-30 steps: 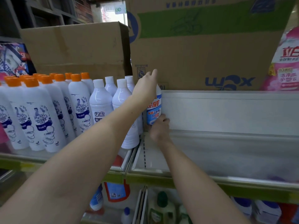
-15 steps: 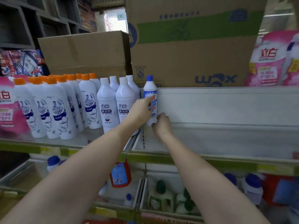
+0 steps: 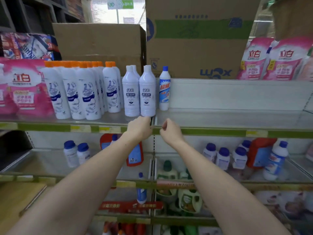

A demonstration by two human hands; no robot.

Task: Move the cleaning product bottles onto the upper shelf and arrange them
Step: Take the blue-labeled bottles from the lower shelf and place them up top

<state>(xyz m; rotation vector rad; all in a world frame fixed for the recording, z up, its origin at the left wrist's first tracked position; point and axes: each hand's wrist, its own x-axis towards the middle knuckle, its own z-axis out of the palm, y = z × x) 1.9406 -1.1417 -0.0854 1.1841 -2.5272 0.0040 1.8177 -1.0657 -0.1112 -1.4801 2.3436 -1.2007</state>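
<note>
A blue-capped white bottle [image 3: 164,89] with a blue and red label stands upright on the upper shelf [image 3: 220,119], right of the white-capped bottles [image 3: 139,92]. Further left stand several orange-capped white bottles [image 3: 76,92]. My left hand [image 3: 139,128] hovers at the shelf's front edge below the white-capped bottles, fingers loosely curled, holding nothing. My right hand [image 3: 170,131] is beside it at the same edge, fingers loosely curled and holding nothing. On the shelf below stand more blue-capped bottles [image 3: 274,160], and a slim blue-capped bottle [image 3: 141,189] stands lower down.
Two cardboard boxes [image 3: 194,48] stand behind the upper shelf. Pink detergent pouches [image 3: 271,60] sit at the right and at the far left. Small blue-capped jars [image 3: 223,156], a red pouch [image 3: 135,153] and green-capped jugs [image 3: 167,170] fill the lower shelves.
Both hands have let go of the blue-capped bottle and drawn back to the shelf's front edge. The bottle now stands alone. The view has pulled back and tilted down.
</note>
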